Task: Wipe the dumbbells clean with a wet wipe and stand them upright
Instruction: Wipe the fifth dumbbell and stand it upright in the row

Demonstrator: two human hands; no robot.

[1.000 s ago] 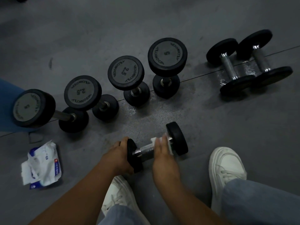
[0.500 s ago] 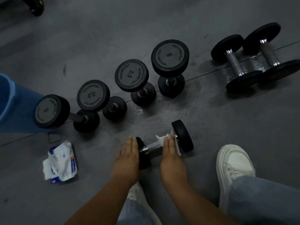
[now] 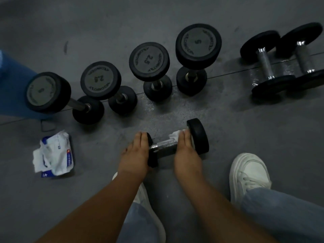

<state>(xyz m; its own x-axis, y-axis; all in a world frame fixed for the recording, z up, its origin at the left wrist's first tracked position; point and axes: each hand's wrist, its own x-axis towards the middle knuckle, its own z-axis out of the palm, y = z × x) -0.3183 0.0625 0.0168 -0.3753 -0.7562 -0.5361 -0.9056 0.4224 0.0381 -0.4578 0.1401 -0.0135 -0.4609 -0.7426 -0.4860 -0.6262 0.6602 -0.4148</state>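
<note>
A small black dumbbell (image 3: 164,145) lies on its side on the grey floor just in front of me. My left hand (image 3: 135,155) rests on its left head with the fingers laid straight. My right hand (image 3: 185,151) presses a white wet wipe (image 3: 175,135) onto the metal handle, right beside the right head (image 3: 199,135); the thumb is hidden. Behind it, several dumbbells stand upright in a row, from the left one (image 3: 49,92) to the right one (image 3: 198,43). Two more dumbbells (image 3: 266,65) lie on their sides at the far right.
An opened pack of wipes (image 3: 54,155) lies on the floor to the left. A blue object (image 3: 10,85) stands at the left edge behind the row. My white shoes (image 3: 249,172) flank the dumbbell. The floor under the row looks damp.
My left hand went from cupping the left head to lying flat on it. My right hand slid the wipe along the handle toward the right head.
</note>
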